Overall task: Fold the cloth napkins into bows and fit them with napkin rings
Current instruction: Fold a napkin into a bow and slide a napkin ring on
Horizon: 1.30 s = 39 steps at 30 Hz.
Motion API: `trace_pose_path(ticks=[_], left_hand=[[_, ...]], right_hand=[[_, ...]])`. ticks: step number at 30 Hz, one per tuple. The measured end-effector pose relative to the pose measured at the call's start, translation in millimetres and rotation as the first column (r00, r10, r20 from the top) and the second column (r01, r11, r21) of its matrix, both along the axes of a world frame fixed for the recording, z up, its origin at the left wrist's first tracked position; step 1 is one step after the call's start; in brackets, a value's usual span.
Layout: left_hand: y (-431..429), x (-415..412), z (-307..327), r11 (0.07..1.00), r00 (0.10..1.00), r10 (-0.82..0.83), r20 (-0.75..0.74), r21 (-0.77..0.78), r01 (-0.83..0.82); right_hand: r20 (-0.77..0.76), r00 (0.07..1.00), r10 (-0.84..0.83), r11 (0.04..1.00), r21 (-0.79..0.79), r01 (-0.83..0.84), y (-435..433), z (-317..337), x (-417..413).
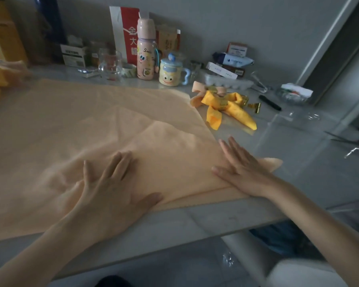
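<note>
You are pressing both hands flat on the peach napkin, which is lying spread over the left and middle of the tabletop and reaching its near edge. Your left hand is resting open, fingers spread, on the doubled-over layer close to that near edge. Your right hand is lying open too, fingers straight and together, on the napkin's right end, just short of the pointed tip sticking out toward the right edge. Neither hand is gripping anything.

The napkin's near border is slanting from beside your left thumb, away and rightward, to that tip, so the bulk of the cloth is lying ahead of you and to your left. As I judge it, the coming fold is turning on that slanted line: your right hand is nearer the tip, your left nearer the loose bulk.

A finished yellow bow and a gold napkin ring are lying toward the far right corner.
</note>
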<state>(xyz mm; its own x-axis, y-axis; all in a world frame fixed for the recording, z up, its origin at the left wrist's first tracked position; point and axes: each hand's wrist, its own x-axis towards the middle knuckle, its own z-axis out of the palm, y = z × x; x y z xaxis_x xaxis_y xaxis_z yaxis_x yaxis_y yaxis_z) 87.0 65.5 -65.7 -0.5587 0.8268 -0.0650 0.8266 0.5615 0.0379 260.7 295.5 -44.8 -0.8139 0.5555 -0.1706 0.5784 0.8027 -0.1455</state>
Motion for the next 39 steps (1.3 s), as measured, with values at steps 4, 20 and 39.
trace_pose_path(ticks=[4,20,39], left_hand=[[-0.8,1.6,2.5,1.000,1.000,-0.021,0.003,-0.016,0.021],[4.7,-144.4,27.5,0.921,0.932,0.302,0.201,0.191,-0.340],[34.4,-193.4,50.2,0.772,0.662,0.349,0.664,0.197,-0.604]], right_hand=[[0.042,0.984,-0.176,0.983,0.063,0.173,30.3,2.1,28.4],[-0.274,0.955,0.117,0.988,0.128,-0.084,-22.2,32.0,-149.1],[-0.187,0.971,-0.150,0.959,-0.267,0.097,0.0,34.9,-213.1]])
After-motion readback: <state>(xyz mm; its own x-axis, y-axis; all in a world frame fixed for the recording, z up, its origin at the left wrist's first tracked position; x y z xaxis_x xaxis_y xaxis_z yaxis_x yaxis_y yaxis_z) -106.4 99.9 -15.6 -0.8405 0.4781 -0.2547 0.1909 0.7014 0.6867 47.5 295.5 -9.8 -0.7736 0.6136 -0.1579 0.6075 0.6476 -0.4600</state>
